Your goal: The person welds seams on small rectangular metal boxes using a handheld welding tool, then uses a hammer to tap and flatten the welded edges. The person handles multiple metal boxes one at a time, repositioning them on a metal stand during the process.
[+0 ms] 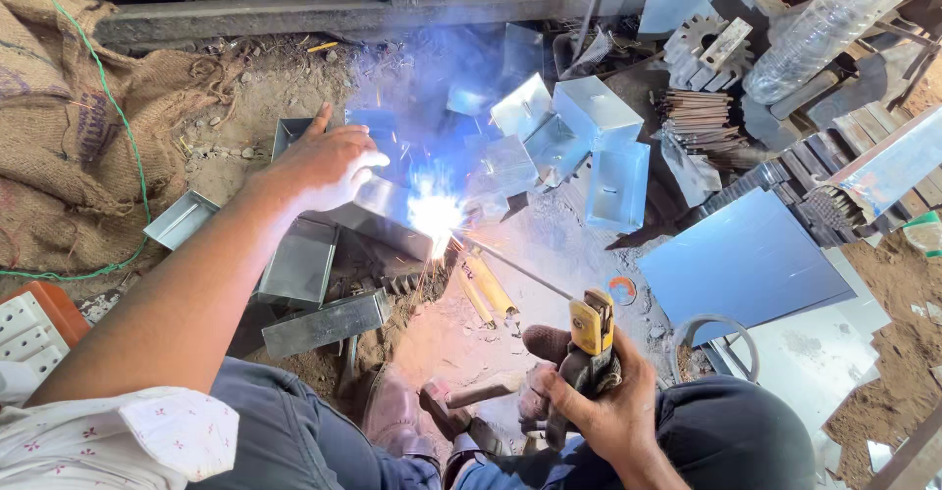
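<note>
- Dirt floor (294, 88) is lying strewn with scrap; burlap sack (59, 107) is slumping at 9 o'clock.
- Flat metal sheet (736, 259) is lying at 3 o'clock.
- Folded sheet-metal boxes (594, 112) are piling at 12 o'clock.
- Left hand (329, 166) is pressing flat on a metal box (378, 210).
- Right hand (599, 407) is clenching the electrode holder (591, 338); its rod (515, 266) is sparking against the box.

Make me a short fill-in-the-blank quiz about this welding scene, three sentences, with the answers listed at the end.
1. The right hand grips a clamp-style electrode holder whose top is coloured ____.
2. The left hand presses down on a sheet-metal ____ beside the bright arc.
3. At the left edge, a thin ____ cord runs across the burlap sack.

Missing words: yellow; box; green
</note>
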